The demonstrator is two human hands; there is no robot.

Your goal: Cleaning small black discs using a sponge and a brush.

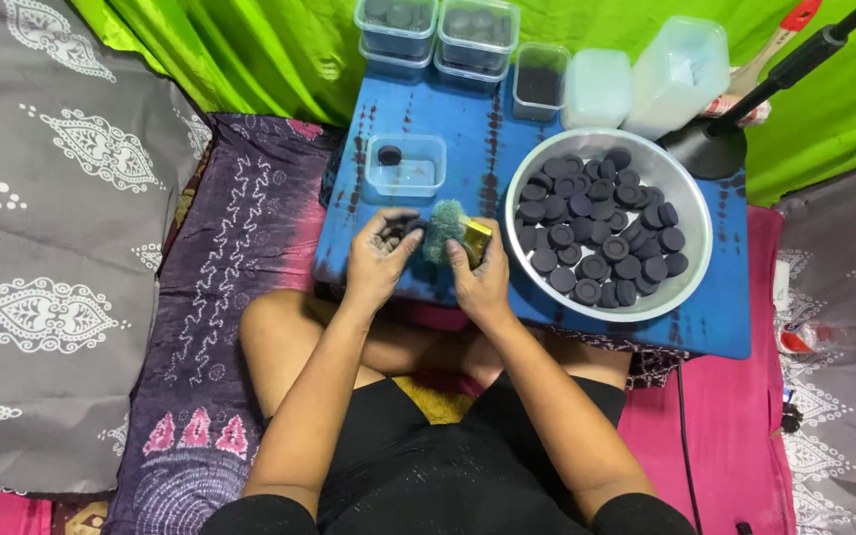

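My left hand (381, 253) grips a small black round disc (400, 230) over the near edge of the blue cloth-covered low table (468, 129). My right hand (480, 272) holds a teal-green fuzzy brush head with a yellow handle (458, 233) pressed against that disc. To the right sits a large metal bowl (691, 248) holding several black discs (596, 228). A clear open plastic container (408, 170) with one black disc (389, 155) in it stands just beyond my hands.
Lidded clear tubs (436, 35) with dark discs stand at the table's far edge, beside an open tub (540, 81) and two white-lidded boxes (646, 77). A black stand base (715, 149) and a paintbrush (775, 45) lie at the right. Green cloth hangs behind; patterned fabrics cover the floor.
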